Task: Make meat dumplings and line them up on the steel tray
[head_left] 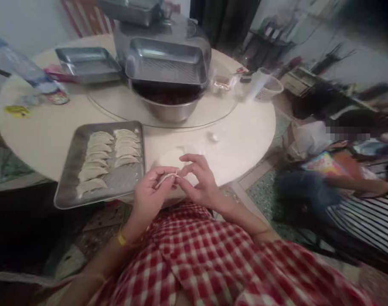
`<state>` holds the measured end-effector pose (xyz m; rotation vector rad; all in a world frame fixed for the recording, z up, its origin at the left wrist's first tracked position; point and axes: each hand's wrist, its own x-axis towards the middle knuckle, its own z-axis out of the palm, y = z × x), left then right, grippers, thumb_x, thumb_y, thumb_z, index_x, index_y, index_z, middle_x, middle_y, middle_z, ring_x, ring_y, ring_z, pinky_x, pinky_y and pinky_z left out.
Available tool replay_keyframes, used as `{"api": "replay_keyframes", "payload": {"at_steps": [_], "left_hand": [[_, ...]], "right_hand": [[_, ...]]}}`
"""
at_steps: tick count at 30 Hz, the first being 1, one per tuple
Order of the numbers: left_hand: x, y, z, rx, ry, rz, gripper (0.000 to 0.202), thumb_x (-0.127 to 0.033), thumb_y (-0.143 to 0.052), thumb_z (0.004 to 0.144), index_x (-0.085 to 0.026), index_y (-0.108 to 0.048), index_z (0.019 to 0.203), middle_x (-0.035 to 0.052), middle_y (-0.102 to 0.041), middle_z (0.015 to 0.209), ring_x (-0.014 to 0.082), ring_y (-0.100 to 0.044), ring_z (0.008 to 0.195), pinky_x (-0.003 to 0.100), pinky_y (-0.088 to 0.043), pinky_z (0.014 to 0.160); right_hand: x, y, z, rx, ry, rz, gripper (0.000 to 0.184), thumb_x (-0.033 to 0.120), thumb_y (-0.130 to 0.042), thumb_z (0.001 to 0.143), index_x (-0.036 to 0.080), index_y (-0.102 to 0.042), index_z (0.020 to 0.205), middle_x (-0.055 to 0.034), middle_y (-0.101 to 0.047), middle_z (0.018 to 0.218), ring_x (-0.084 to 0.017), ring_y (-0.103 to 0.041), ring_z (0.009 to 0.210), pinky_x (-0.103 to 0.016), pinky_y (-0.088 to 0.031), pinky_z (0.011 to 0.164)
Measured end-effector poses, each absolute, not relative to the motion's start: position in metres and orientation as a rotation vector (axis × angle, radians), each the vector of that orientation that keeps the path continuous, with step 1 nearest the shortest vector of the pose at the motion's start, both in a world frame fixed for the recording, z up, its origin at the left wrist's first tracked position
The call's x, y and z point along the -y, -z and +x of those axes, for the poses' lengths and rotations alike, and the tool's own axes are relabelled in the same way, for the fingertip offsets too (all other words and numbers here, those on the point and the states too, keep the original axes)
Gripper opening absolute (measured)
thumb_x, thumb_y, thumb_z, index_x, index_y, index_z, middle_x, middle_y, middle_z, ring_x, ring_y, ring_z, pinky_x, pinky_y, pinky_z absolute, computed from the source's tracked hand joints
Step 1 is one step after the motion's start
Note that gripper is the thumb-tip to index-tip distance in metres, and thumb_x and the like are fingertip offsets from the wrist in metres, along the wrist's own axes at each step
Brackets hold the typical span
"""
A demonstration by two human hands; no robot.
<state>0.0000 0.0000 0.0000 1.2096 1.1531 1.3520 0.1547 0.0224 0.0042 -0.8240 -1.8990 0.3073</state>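
Note:
Between my two hands is a folded dumpling (166, 178), held just off the table's near edge. My left hand (152, 189) is closed around its left part. The thumb and index finger of my right hand (198, 180) pinch its right end, while the other right fingers are raised. To the left lies a metal tray (64, 178) with two columns of folded dumplings (93, 172). Pale, flour-dusted tabletop or wrappers (171, 157) show just beyond my hands, too blurred to tell. A small white lump (212, 137) sits further right.
On the round table (251, 136), a metal bowl (171, 111) of dark filling stands under a rectangular metal pan (168, 63). Another pan (90, 63) is at back left, near a blue-white bag (31, 72). A white basket (269, 89) stands right; a seated person (343, 170) is beyond.

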Motion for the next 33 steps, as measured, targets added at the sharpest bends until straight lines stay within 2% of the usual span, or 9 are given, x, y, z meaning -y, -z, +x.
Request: {"api": "replay_keyframes", "payload": {"at_steps": [8,15,18,28,33], "left_hand": [[-0.0005,-0.003,-0.0024,-1.193,-1.354,1.19,0.016,-0.028,-0.071,0.079,-0.016,-0.071,0.089,0.0027,-0.074,0.086,0.0099,-0.068,0.066,0.018,-0.057,0.06],[0.0004,-0.0055,-0.0027,-1.237,-1.343,1.194,0.019,-0.031,-0.071,0.077,-0.015,-0.07,0.088,0.0051,-0.075,0.09,0.0124,-0.068,0.067,0.022,-0.058,0.06],[0.0006,-0.0059,-0.0031,-1.251,-1.339,1.207,0.02,-0.032,-0.07,0.077,-0.015,-0.07,0.087,0.0052,-0.074,0.088,0.0128,-0.068,0.066,0.022,-0.058,0.059],[-0.0007,-0.0058,-0.003,-1.205,-1.363,1.208,0.016,-0.03,-0.069,0.078,-0.015,-0.068,0.085,0.0058,-0.072,0.095,0.0111,-0.067,0.067,0.02,-0.058,0.058],[-0.001,-0.0045,-0.0031,-1.174,-1.384,1.251,0.012,-0.028,-0.068,0.079,-0.016,-0.067,0.082,0.0063,-0.07,0.099,0.0117,-0.067,0.072,0.019,-0.057,0.056]], "right_hand": [[-0.0207,-0.0058,0.1606,1.949,-0.264,-0.868,0.01,0.023,-0.061,0.087,0.022,-0.059,0.097,-0.0109,-0.059,0.115,-0.022,-0.057,0.11,-0.042,-0.052,0.092],[-0.0228,-0.0042,0.1614,1.957,-0.191,-0.845,0.003,0.022,-0.062,0.088,0.022,-0.059,0.087,-0.0101,-0.061,0.115,-0.021,-0.058,0.109,-0.041,-0.052,0.09],[-0.0226,-0.0055,0.1625,1.933,-0.203,-0.837,0.006,0.024,-0.063,0.088,0.022,-0.058,0.086,-0.01,-0.061,0.113,-0.022,-0.059,0.108,-0.041,-0.052,0.09],[-0.0232,-0.0002,0.1598,1.893,-0.349,-0.92,0.019,0.032,-0.066,0.085,0.023,-0.059,0.101,-0.0099,-0.061,0.115,-0.023,-0.059,0.11,-0.043,-0.052,0.093],[-0.0222,0.0007,0.1568,1.855,-0.43,-0.879,0.01,0.029,-0.067,0.086,0.022,-0.062,0.092,-0.009,-0.063,0.112,-0.021,-0.06,0.107,-0.041,-0.053,0.092]]}}
